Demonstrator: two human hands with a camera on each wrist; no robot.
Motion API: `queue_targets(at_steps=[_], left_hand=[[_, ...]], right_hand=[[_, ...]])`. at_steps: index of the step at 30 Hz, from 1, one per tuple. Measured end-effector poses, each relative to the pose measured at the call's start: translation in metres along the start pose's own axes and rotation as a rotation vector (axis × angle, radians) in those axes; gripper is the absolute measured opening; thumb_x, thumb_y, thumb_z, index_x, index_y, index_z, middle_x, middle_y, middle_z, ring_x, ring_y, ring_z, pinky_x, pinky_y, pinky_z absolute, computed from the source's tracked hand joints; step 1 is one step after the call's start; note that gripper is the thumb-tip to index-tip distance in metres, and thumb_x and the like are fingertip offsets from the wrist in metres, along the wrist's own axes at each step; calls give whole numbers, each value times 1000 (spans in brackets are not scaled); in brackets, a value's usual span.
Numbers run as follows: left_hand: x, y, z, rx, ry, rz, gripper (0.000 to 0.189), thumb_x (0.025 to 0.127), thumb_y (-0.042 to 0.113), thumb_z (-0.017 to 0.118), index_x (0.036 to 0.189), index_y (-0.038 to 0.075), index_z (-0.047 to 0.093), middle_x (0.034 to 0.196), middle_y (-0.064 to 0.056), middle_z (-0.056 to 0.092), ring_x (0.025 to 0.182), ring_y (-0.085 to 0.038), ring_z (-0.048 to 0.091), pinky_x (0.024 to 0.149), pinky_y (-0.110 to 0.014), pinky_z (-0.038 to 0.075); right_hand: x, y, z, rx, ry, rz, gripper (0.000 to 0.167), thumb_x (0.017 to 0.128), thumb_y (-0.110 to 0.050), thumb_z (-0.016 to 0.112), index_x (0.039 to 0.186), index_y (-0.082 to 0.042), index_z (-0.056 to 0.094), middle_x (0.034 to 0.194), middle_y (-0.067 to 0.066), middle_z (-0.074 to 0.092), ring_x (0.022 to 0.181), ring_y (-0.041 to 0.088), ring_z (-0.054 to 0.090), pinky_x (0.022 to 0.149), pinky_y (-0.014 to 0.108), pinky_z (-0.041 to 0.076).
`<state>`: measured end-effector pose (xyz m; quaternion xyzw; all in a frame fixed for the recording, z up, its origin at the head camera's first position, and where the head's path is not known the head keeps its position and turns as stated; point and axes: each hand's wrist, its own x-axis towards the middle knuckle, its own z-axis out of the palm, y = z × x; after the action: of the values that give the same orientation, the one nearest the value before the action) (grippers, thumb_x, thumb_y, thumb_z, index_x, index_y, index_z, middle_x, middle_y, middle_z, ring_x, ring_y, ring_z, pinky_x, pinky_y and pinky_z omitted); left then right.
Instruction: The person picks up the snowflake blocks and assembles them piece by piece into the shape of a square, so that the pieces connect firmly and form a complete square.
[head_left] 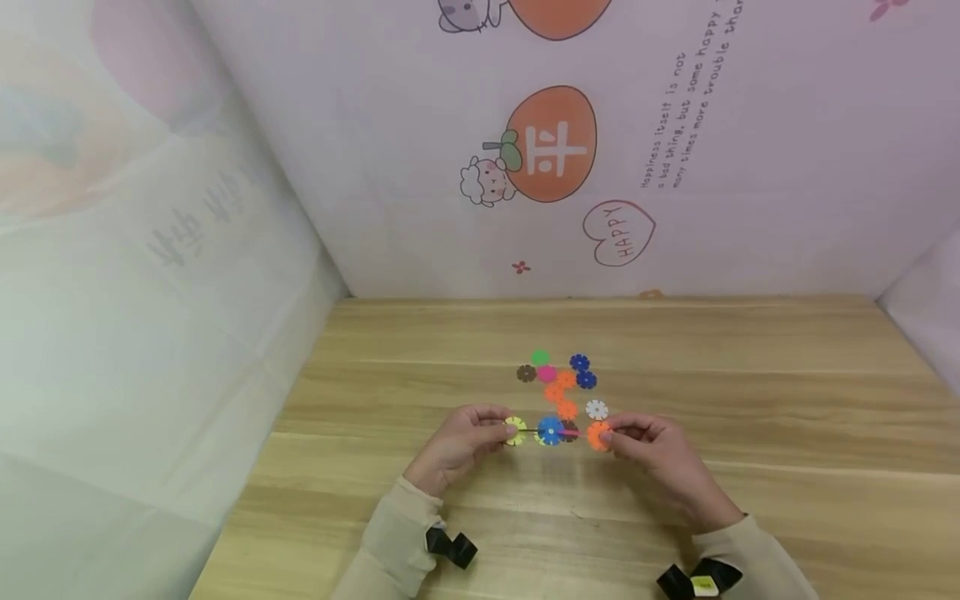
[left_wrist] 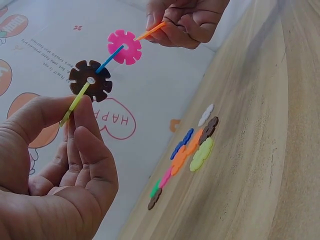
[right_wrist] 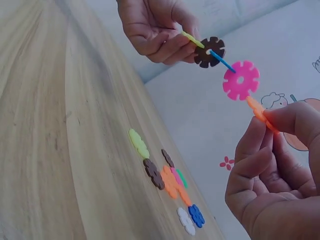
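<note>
Left grip pinches yellow disc; right grip pinches orange disc. Uneven pulling may loosen the blue disc.

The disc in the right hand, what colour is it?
The disc in the right hand is orange, clearest in the head view.

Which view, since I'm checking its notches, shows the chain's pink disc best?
Right wrist: the pink disc faces the camera, notches and hole clear. Left wrist shows it smaller, the blue disc reaching its middle; head shows it nearly edge-on.

Smooth plastic discs; wood-grained tabletop
</note>
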<state>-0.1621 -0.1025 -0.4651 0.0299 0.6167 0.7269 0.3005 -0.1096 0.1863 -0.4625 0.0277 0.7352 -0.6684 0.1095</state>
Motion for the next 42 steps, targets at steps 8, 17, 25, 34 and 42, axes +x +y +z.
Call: queue_targets(at_steps=[8,17,25,34,42], left_hand=[[2,0,0,-6,7,9,17,90,3,68,106,-1,67,91,1,70,79,-7,64,74,-21,53],[6,-7,-1,-19,2,10,9,90,1,67,96,7,69,86,4,69,76,-6,63,71,-20,53],[6,-9,0,-11,28,8,12,91,0,66,103,1,68,88,3,69,77,-6,63,72,-21,53],[4,-6,2,-12,35,-1,16,89,4,70,104,0,67,90,1,70,78,-7,64,73,-22,54],[4,-6,3,1,41,10,17,88,3,71,104,-2,67,91,0,68,80,-8,64,74,-23,54]], right_hand=[[0,-5,1,39,-31,22,9,92,-17,70,99,-10,71,81,-8,67,73,8,59,65,26,53],[2,-4,2,67,-66,45,7,94,-15,68,98,-11,71,80,-8,67,70,8,57,62,25,51],[3,-6,4,62,-69,48,3,92,-13,69,94,-13,71,77,-9,64,70,7,56,63,24,50],[6,-4,2,41,-79,61,11,91,-16,72,100,-10,72,81,-9,67,73,8,58,66,25,52],[10,1,2,30,-57,105,10,91,-18,71,100,-12,73,82,-9,65,75,10,58,67,26,51]])
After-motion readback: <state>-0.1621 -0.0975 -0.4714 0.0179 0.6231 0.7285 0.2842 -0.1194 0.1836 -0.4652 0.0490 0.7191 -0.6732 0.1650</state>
